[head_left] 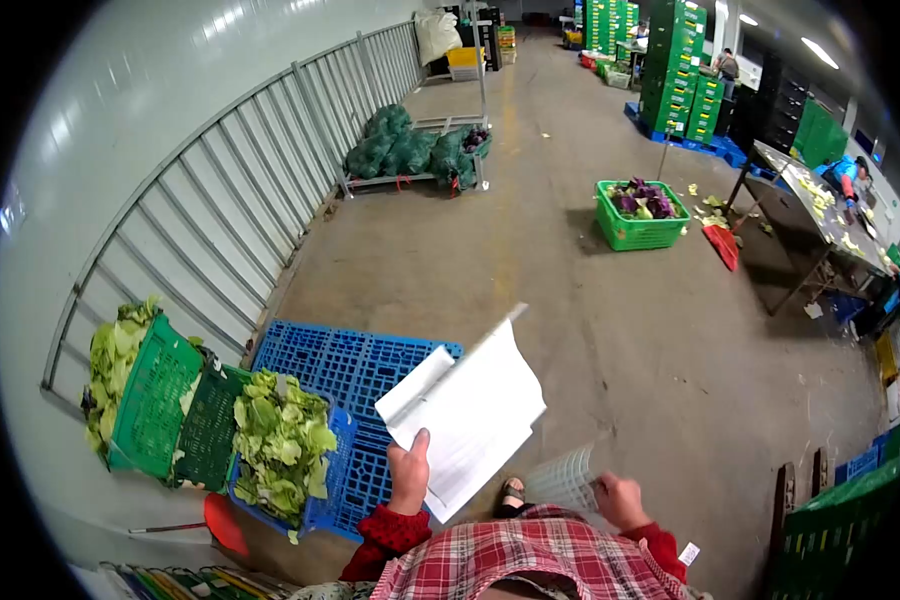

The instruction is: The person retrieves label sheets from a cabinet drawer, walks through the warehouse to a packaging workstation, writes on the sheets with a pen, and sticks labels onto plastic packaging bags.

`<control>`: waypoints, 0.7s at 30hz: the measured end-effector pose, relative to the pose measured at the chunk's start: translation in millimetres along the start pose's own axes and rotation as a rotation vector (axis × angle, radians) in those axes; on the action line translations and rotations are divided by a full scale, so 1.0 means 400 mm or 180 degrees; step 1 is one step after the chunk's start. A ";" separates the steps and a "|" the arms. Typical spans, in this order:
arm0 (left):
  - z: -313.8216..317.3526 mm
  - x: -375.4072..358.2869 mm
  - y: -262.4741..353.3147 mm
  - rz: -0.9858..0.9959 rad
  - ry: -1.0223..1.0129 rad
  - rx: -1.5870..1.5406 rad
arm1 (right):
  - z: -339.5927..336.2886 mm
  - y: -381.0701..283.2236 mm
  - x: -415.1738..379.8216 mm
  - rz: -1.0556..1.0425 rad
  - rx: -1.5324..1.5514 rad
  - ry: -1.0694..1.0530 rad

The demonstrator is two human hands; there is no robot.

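My left hand [408,474] is closed on several white paper sheets [485,425], its thumb on top. The sheets are folded or curled at the upper left, and faint lines show on them. My right hand [622,502] grips the edge of a pale, see-through mesh basket [567,480] that hangs low beside my foot; part of it is blurred. Below the papers and to their left lies a blue plastic pallet [325,352]. A blue crate [342,455] filled with green leaves [280,440] stands on its near left part.
Green crates [155,395] of leaves lean by the left wall's metal railing [240,140]. Green net sacks [410,153] lie on a low cart. A green basket [640,235] of purple leaves stands ahead on the floor. At right is a metal table [810,215] with a person [845,180] behind.
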State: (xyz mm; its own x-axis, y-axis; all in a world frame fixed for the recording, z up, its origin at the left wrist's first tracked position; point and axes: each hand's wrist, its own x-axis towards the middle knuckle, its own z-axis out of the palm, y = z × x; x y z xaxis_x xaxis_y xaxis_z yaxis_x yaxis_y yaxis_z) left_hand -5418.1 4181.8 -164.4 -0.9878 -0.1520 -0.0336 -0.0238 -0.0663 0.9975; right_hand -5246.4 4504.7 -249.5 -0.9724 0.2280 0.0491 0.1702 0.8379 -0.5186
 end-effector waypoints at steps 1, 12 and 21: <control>0.040 0.068 0.023 0.0012 -0.0100 0.0036 | -0.036 -0.021 0.129 -0.0111 0.0067 -0.0061; 0.383 0.856 -0.096 -0.0208 0.0810 0.0513 | -0.026 0.004 1.353 -0.1696 0.0374 0.0039; 1.058 1.683 -0.017 0.0149 -0.0556 0.0280 | -0.237 0.319 1.900 0.0110 0.0092 0.0320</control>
State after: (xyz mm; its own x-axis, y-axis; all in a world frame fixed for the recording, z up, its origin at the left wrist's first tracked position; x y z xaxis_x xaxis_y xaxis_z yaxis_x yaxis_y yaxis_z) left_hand -6147.9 4497.2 -167.8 -0.9996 0.0210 0.0166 0.0171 0.0246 0.9996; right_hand -5948.7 4831.9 -197.4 -0.9449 0.3063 0.1153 0.1973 0.8143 -0.5458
